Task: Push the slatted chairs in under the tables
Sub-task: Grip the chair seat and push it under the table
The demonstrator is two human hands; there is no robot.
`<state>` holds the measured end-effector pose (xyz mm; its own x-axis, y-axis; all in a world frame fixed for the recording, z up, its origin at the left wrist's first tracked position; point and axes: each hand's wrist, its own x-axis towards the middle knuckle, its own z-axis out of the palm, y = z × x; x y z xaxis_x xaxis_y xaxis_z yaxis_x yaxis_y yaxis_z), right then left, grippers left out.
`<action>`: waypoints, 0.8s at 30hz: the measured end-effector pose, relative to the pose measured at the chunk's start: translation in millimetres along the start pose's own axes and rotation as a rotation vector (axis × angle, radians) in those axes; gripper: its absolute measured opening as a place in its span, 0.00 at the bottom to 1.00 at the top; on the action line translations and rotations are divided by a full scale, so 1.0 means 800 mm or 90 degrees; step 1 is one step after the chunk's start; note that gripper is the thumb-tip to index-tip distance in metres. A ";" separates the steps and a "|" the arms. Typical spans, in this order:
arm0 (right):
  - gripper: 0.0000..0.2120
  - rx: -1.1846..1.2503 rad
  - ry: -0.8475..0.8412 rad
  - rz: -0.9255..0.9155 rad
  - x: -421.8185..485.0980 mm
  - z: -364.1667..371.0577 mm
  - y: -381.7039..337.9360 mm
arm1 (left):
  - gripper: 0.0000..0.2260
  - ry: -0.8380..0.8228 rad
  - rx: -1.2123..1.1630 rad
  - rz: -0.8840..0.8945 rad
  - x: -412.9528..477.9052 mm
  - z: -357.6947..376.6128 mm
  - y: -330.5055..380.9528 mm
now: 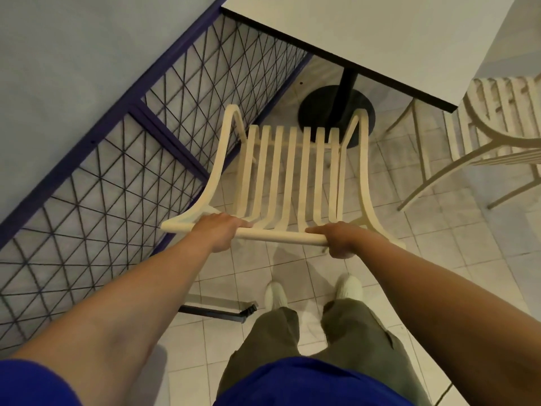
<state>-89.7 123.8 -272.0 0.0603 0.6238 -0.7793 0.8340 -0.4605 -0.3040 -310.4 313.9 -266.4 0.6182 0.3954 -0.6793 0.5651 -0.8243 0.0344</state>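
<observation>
A cream slatted chair [289, 171] stands in front of me, its seat pointing toward a white table [380, 36] with a black edge. My left hand [221, 230] grips the chair's top rail on the left. My right hand [339, 238] grips the same rail on the right. The seat's front edge lies near the table's black round base [316, 112] and short of the tabletop's edge. A second cream slatted chair [497, 121] stands at the right of the table, partly under its corner.
A blue-framed wire mesh panel [131, 159] runs along the wall on the left, close to the chair's left arm. A dark metal foot [222, 313] lies on the tiled floor near my white shoes [348, 288]. Tiled floor spreads to the right.
</observation>
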 end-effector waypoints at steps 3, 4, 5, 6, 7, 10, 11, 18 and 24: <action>0.35 -0.001 0.000 -0.009 0.001 0.000 0.004 | 0.30 -0.009 -0.025 0.010 0.000 -0.001 -0.001; 0.35 0.005 -0.006 -0.013 0.002 0.001 0.006 | 0.29 -0.011 -0.029 0.014 0.000 -0.001 -0.002; 0.35 0.012 -0.013 -0.016 0.005 0.000 0.008 | 0.29 -0.013 -0.035 0.016 0.000 -0.002 -0.003; 0.36 0.019 -0.020 -0.019 0.006 0.000 0.009 | 0.30 -0.017 -0.040 0.014 -0.001 -0.002 -0.003; 0.36 0.027 -0.024 -0.020 0.006 -0.003 0.011 | 0.30 -0.023 -0.044 0.009 -0.003 -0.004 -0.003; 0.38 0.045 -0.043 -0.028 0.006 -0.005 0.017 | 0.31 -0.049 -0.063 -0.003 -0.005 -0.008 -0.004; 0.39 0.042 -0.042 -0.031 0.006 -0.005 0.019 | 0.31 -0.050 -0.065 -0.007 -0.004 -0.007 -0.005; 0.42 0.025 -0.029 -0.031 0.008 -0.001 0.017 | 0.35 -0.029 -0.030 -0.006 0.001 -0.003 -0.003; 0.43 0.039 -0.031 -0.002 0.006 0.001 0.007 | 0.36 -0.050 -0.034 0.021 0.004 -0.007 -0.013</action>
<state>-85.3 124.0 -278.0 0.0305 0.5945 -0.8035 0.7992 -0.4973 -0.3376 -311.1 326.3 -264.6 0.5936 0.3341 -0.7322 0.5750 -0.8126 0.0954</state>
